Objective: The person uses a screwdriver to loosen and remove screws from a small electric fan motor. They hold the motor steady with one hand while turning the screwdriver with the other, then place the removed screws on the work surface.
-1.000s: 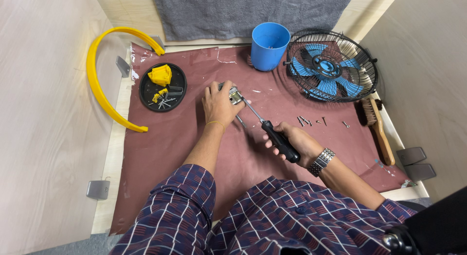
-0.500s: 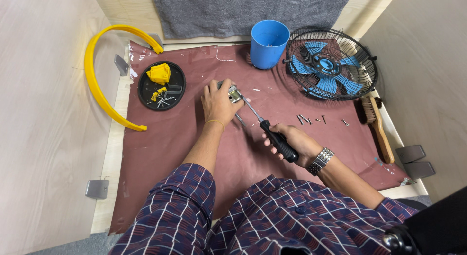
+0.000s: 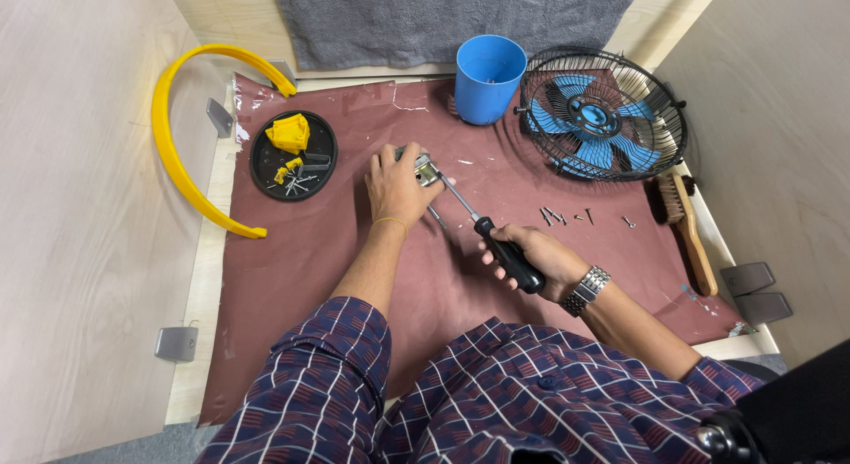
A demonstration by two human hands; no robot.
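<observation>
Left hand point(image 3: 396, 188) clamps small silver metal part point(image 3: 427, 171) on the maroon mat point(image 3: 301, 251), centre-far; right hand point(image 3: 531, 256) wraps the black-handled screwdriver point(image 3: 485, 230). Keep shaft aligned, pressing firmly.

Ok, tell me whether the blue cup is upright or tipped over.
Upright. The blue cup stands on its base at the mat's far edge, its open mouth facing up, beside the fan.

My left hand point(image 3: 398, 185) pins a small metal part point(image 3: 426, 170) on the brown mat point(image 3: 301, 251). My right hand point(image 3: 536, 256) grips a black-handled screwdriver point(image 3: 496, 243), tip at that part.
</observation>
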